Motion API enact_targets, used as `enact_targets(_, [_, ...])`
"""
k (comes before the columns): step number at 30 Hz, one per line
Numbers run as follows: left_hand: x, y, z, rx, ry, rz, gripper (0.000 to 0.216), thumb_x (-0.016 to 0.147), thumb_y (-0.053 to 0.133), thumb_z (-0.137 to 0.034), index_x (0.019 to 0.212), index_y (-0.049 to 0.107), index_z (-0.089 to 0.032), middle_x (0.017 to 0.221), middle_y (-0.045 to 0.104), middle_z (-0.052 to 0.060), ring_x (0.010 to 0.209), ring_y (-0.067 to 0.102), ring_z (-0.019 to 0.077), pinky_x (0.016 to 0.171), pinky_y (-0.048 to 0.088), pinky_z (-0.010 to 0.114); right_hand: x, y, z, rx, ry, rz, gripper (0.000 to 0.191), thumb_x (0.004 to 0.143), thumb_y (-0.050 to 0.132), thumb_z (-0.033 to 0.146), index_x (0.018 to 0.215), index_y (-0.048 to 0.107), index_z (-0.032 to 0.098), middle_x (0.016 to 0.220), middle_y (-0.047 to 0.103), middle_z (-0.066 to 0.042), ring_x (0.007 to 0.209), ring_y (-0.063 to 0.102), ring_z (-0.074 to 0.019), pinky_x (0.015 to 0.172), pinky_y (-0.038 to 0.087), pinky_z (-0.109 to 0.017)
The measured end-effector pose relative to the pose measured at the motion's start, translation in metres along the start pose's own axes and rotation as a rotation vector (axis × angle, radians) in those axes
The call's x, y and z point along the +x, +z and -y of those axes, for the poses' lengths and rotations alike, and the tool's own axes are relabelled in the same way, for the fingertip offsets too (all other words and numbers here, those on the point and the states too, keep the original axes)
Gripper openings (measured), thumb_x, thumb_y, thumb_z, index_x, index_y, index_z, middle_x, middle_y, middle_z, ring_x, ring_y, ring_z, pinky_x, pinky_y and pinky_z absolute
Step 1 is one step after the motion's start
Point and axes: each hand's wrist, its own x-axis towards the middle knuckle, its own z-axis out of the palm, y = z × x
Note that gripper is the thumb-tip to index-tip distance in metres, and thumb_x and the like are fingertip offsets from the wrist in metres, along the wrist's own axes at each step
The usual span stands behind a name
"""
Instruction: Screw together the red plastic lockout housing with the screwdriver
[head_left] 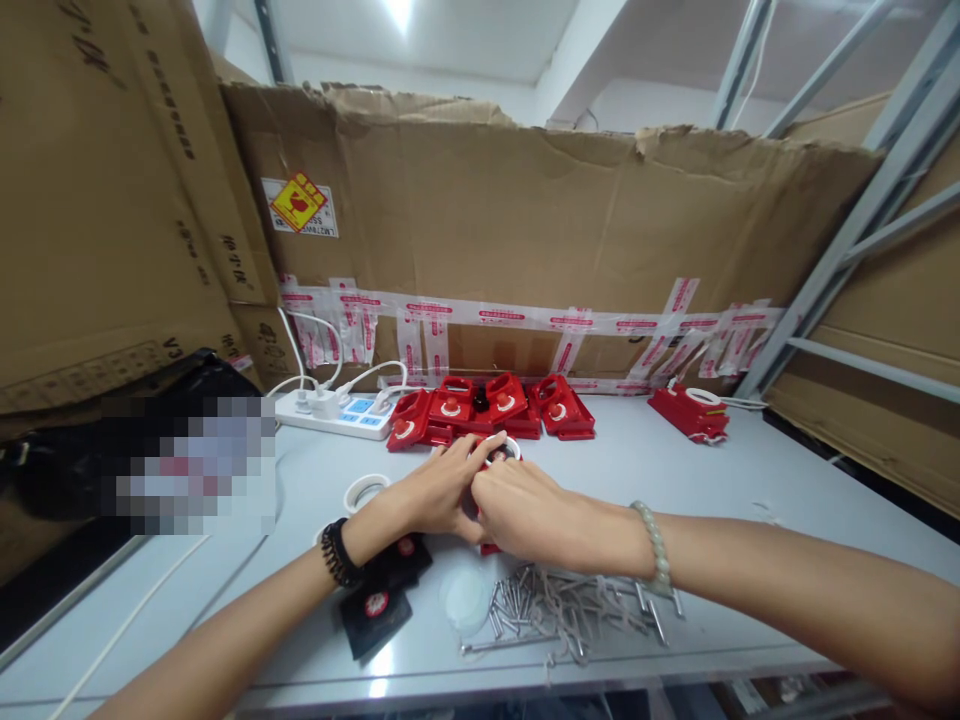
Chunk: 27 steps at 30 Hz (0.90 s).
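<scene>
The person holds a red device (504, 453) low above the table (720, 500), near the middle, just in front of a row of similar red units (491, 405). Little of it shows: a thick white ring sits on its far end, around a dark, glossy-looking centre with a small reddish patch, and a sliver of red body peeks out below the knuckles. The left hand (442, 490) is clamped on its left side, fingers along the far edge by the ring and thumb toward the near side. The right hand (521, 510) is curled like a fist against it, touching the left; whether it grips anything cannot be told, since its fingers are hidden. Nearer the person lie a pale round disc (463, 598), a heap of silvery screws (514, 600) and a black pouch (375, 622) bearing a red-and-white round emblem.
</scene>
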Motion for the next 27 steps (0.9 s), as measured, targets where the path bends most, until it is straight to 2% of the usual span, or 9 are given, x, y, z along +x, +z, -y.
enact_targets(5, [0.0,0.001,0.001,0.006,-0.008,0.003,0.115,0.053,0.079,-0.046,0.143,0.012,-0.025,0.127,0.042,0.015,0.113,0.043,0.0355,0.092,0.038,0.055,0.0,0.0,0.001,0.035,-0.054,-0.012,0.008,0.062,0.059,0.006,0.06,0.064,0.011,0.053,0.056,-0.001,0.045,0.03,-0.0084,0.046,0.018,-0.028])
enact_targets(9, [0.001,0.002,0.002,0.004,0.003,-0.013,0.112,0.054,0.078,-0.047,0.143,0.014,-0.025,0.126,0.043,0.014,0.114,0.043,0.0361,0.094,0.037,0.055,-0.003,-0.026,0.005,0.003,-0.069,0.04,0.01,0.062,0.057,0.002,0.061,0.064,0.01,0.055,0.056,-0.001,0.047,0.027,-0.0085,0.047,0.018,-0.028])
enact_targets(13, [-0.001,-0.002,0.0,-0.041,0.018,-0.014,0.11,0.055,0.079,-0.044,0.143,0.015,-0.024,0.133,0.039,0.015,0.12,0.039,0.0357,0.098,0.036,0.051,-0.018,-0.044,0.006,0.172,-0.112,0.045,0.009,0.067,0.056,0.009,0.062,0.063,0.014,0.058,0.056,-0.001,0.05,0.032,-0.0086,0.047,0.024,-0.025])
enact_targets(15, [-0.003,-0.006,-0.003,-0.073,0.01,0.001,0.112,0.057,0.079,-0.044,0.144,0.012,-0.022,0.136,0.035,0.016,0.122,0.038,0.0352,0.099,0.036,0.05,-0.029,-0.038,0.005,0.238,-0.116,0.094,0.011,0.064,0.056,0.007,0.063,0.062,0.015,0.054,0.053,0.002,0.046,0.03,-0.0075,0.045,0.024,-0.024])
enact_targets(19, [-0.006,-0.011,-0.007,-0.099,-0.016,0.025,0.109,0.062,0.075,-0.045,0.145,0.007,-0.024,0.14,0.032,0.015,0.127,0.034,0.0347,0.103,0.031,0.051,-0.044,-0.013,0.002,0.165,-0.075,0.17,0.012,0.066,0.056,0.007,0.056,0.059,0.015,0.048,0.046,0.002,0.044,0.023,-0.0077,0.043,0.02,-0.026])
enact_targets(22, [-0.006,-0.012,-0.008,-0.117,-0.008,0.017,0.107,0.065,0.074,-0.049,0.144,0.006,-0.027,0.141,0.031,0.013,0.129,0.033,0.034,0.104,0.03,0.051,-0.047,-0.008,0.001,0.205,-0.065,0.129,0.006,0.068,0.059,0.011,0.065,0.063,0.014,0.056,0.054,-0.001,0.048,0.034,-0.0086,0.047,0.024,-0.025])
enact_targets(27, [-0.007,-0.019,-0.01,-0.177,0.041,-0.021,0.104,0.067,0.073,-0.051,0.144,0.006,-0.029,0.146,0.023,0.012,0.133,0.026,0.032,0.107,0.029,0.05,-0.05,-0.031,-0.009,0.405,-0.004,-0.036,0.014,0.079,0.053,0.017,0.076,0.067,0.016,0.063,0.062,-0.001,0.053,0.046,-0.0095,0.053,0.033,-0.025])
